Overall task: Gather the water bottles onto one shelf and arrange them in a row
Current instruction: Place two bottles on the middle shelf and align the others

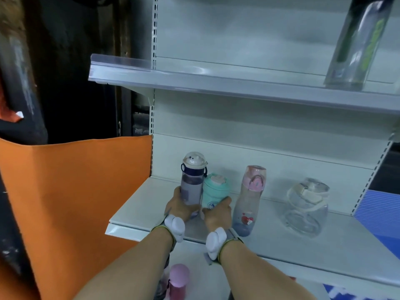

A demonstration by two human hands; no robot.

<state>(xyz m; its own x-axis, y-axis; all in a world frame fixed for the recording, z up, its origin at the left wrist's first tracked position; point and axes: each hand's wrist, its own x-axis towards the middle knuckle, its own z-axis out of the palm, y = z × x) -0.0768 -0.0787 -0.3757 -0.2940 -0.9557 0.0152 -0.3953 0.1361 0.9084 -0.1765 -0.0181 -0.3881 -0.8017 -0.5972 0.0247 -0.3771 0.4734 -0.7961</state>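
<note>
Our left hand [180,205] grips the upright navy-capped bottle [192,180]; our right hand [217,213] grips the mint bottle [214,190] touching its right.

**Retail shop, gondola shelving aisle**

From my feed this reads as a shop. White metal gondola shelving [238,118] with slotted uprights [154,40] for adjustable brackets, and a clear plastic price-tag strip [121,63] along the upper shelf edge. Stock looks like merchandise: assorted drinking bottles on the middle shelf [134,204], incl. a pink printed one [249,200] and a clear round jug [307,208], plus a boxed tall bottle [355,44] in transparent retail packaging up top. Orange panel [75,191] at the bay's end.
</note>
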